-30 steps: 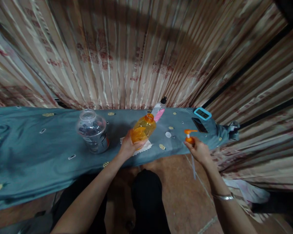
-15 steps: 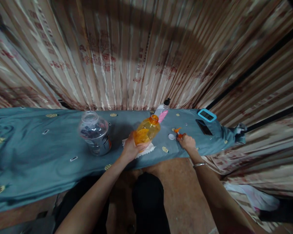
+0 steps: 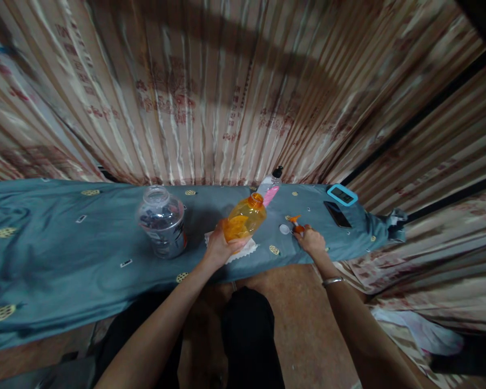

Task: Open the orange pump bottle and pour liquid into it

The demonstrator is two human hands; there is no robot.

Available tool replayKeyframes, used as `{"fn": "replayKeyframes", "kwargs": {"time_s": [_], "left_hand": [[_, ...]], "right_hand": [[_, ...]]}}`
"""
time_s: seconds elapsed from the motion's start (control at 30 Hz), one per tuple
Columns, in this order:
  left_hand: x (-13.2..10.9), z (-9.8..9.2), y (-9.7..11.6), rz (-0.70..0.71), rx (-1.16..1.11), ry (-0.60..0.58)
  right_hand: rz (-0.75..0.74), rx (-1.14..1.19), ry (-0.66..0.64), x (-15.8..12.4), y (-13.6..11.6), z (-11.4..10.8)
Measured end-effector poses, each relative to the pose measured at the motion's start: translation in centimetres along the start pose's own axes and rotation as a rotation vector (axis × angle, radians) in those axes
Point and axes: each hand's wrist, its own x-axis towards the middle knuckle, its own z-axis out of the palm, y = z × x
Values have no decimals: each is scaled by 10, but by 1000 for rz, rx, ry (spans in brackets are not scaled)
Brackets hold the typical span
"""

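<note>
Your left hand (image 3: 219, 247) is wrapped around the see-through orange bottle (image 3: 247, 219), its neck uncapped and leaning right; you can't tell whether it holds liquid. Below that grip lies a white cloth (image 3: 249, 248). Left of it stands a clear jar (image 3: 161, 222), dark shapes showing within, too unclear to name. Right of it, your right hand (image 3: 313, 241) grasps the orange pump top (image 3: 298, 229). Beyond the left grip is a clear, pink-marked bottle (image 3: 270, 186) with a black top.

Orange pump (image 3: 298, 229) brought leftward, now beside white disc (image 3: 284, 229).
</note>
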Motion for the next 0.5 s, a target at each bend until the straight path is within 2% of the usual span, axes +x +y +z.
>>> {"fn": "replayKeyframes", "kwargs": {"time_s": [0.13, 0.23, 0.4, 0.5], "left_hand": [[-1, 0, 3, -10, 0, -5], [-2, 0, 8, 1, -25, -3], [-3, 1, 11, -14, -68, 1], [-4, 2, 9, -26, -48, 3]], "right_hand": [[-45, 166, 56, -13, -8, -11], [-167, 392, 65, -32, -24, -22], [-503, 895, -96, -72, -68, -27], [-651, 1094, -216, -88, -94, -22]]}}
